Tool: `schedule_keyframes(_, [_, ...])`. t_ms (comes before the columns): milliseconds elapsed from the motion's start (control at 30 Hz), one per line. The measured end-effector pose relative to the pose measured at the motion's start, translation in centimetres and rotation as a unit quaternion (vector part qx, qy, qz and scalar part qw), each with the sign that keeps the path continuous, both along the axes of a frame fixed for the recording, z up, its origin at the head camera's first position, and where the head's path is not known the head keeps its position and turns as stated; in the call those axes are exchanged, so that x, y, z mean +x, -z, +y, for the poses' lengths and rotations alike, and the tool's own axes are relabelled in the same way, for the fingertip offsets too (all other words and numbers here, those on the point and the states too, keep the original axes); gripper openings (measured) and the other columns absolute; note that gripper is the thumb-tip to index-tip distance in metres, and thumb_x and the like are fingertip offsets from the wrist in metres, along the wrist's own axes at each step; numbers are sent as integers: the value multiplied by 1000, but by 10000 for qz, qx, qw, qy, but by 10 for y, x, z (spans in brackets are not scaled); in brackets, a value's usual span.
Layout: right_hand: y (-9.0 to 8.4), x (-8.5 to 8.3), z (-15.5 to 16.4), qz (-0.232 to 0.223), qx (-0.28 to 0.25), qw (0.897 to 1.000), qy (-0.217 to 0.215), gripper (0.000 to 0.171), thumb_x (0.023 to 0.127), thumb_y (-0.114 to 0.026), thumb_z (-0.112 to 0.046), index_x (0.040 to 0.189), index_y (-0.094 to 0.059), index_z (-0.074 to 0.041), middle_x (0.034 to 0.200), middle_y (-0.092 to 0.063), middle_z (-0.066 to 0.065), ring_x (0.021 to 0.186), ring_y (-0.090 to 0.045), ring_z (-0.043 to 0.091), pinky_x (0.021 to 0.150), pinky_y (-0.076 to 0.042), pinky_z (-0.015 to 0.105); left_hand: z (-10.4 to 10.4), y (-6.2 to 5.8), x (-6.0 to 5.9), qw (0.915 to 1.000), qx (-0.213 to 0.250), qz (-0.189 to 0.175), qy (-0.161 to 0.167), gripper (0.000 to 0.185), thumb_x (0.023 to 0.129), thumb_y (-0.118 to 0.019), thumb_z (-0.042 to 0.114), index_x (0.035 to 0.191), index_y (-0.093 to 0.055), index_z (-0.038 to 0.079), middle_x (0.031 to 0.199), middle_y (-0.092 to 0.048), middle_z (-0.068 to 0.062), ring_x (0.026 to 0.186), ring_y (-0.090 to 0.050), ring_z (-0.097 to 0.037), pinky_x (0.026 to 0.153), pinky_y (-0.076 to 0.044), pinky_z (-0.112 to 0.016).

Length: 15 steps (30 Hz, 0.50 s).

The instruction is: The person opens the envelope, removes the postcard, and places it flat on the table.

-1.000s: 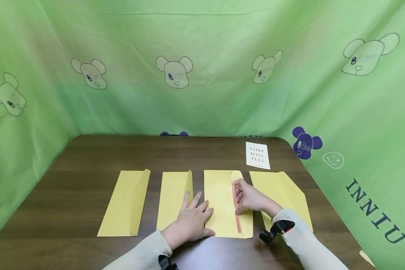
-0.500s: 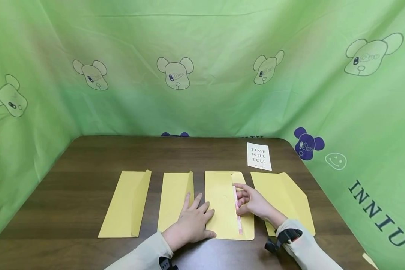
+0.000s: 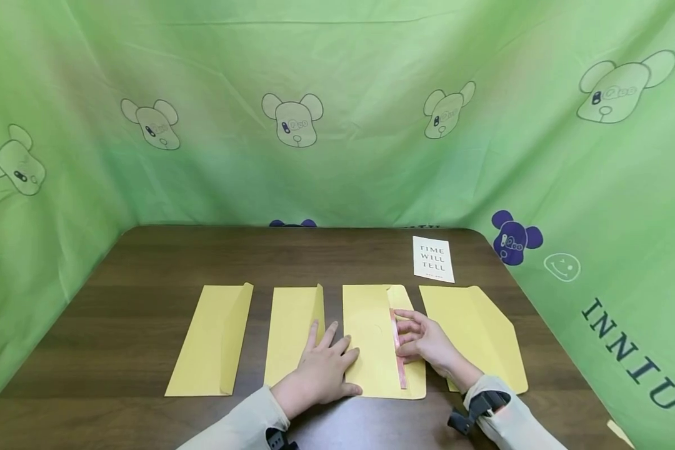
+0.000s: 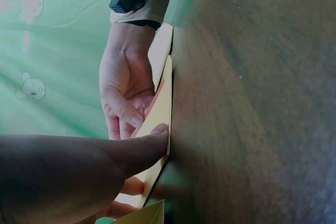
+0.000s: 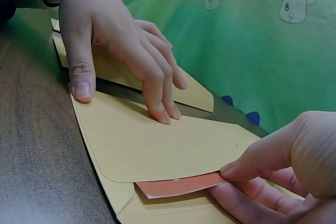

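Observation:
In the head view a yellow envelope (image 3: 365, 344), third from the left, lies flat with its flap side to the right. My left hand (image 3: 320, 373) rests spread on its left edge, thumb near the front corner and fingertips on the paper. A coral-red card (image 5: 181, 184) sticks out as a narrow strip from the envelope's mouth, most of it hidden inside. My right hand (image 3: 427, 344) pinches this card by its exposed edge, thumb on top and fingers beneath, as the right wrist view shows. The unfolded flap lies under the right fingers.
Two yellow envelopes, one at the far left (image 3: 208, 340) and one (image 3: 292, 325) partly under the left hand, lie alongside. Another envelope (image 3: 478, 325) lies right, under the right forearm. A white printed card (image 3: 433, 259) sits at the back right of the brown table (image 3: 90, 369).
My right hand has shifted slightly to the right, its fingers spreading a little along the card. The card's strip has tilted, and a pale edge now shows. My left hand stays put.

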State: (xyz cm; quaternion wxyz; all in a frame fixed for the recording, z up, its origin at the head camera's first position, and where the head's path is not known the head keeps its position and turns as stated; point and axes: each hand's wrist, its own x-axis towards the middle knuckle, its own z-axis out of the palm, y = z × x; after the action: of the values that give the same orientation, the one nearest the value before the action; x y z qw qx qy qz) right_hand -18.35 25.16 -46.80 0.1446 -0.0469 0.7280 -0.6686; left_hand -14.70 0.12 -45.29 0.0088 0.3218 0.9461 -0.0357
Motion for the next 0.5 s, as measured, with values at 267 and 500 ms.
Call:
schedule_keyframes(267, [-2,3,1,-88,120,9998,123,81,76,-68,18,149,-33,9,104,-63,10,75,-65,14,62,-60,37,0,0,-1,10000,18,22,-18,68,85,-58,71,138,-58,29,146,-51,5,145,-30,-30,115,-17,-59])
schedule_keyframes(500, [0,5,-1,-45,221,9994,247,82,75,-69,17,149,-36,8,104,-63,13,75,-65,13,63,-60,36,0,2,2,9999,9,17,-100,69,85,-57,71,140,-57,30,146,-50,6,145,-31,-30,115,-17,-58])
